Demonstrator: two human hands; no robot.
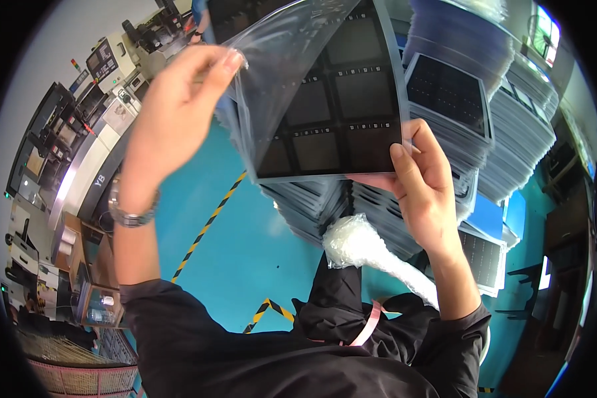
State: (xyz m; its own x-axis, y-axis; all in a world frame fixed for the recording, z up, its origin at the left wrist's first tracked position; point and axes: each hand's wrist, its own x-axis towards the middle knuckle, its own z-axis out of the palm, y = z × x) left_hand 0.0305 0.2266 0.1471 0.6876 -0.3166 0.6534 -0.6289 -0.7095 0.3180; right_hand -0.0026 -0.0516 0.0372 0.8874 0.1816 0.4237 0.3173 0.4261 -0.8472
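A dark sheet (363, 97) printed with large grey squares and rows of small white marks is held up in front of me. My right hand (423, 176) grips its lower right corner, thumb on the front face. At the upper left, my left hand (189, 93) pinches the corner of a clear plastic film (272, 63). The film is lifted off the sheet's upper left part and folds back diagonally across it. Along the lower left edge, film and sheet still lie close together.
Tall stacks of similar sheets (451, 99) stand ahead and to the right. A bunched roll of clear wrap (355, 242) lies by my lap. Machines (103, 63) line the left wall. Yellow-black tape (209, 225) marks the blue floor; a pink basket (79, 378) sits lower left.
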